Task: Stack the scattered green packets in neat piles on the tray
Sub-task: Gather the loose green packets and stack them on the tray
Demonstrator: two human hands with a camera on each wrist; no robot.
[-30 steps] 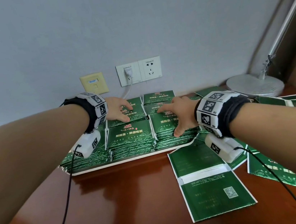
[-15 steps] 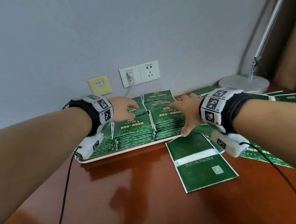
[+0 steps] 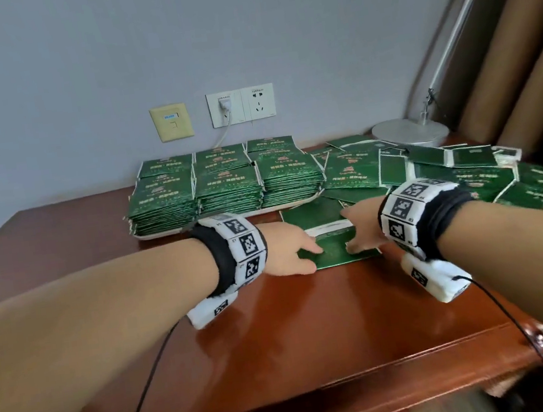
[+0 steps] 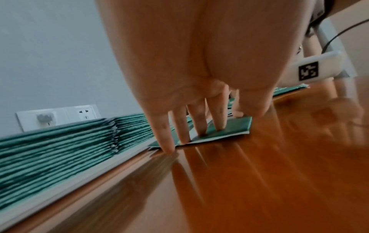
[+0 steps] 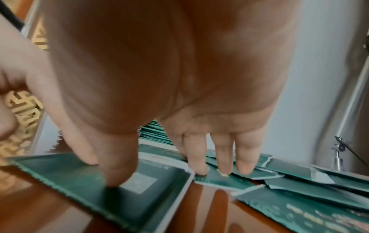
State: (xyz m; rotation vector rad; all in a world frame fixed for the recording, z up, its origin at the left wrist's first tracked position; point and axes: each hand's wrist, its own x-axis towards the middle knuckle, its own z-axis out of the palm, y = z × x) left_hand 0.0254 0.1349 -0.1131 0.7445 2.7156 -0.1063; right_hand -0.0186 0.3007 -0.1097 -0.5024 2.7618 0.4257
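We are at the pick-up step: our left hand and right hand rest with straight fingers on either side of one green packet lying face-down on the wooden table, just in front of the tray, neither hand curled round it yet. The tray already carries neat green piles, while many scattered packets lie to the right. Next, we judge, the fingertips must get under the flat packet's edges, lift it and square it onto a pile.

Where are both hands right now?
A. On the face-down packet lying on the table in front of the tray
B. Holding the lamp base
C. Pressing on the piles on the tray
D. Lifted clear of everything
A: the left hand and right hand touch the packet lying flat on the table, in front of the tray.
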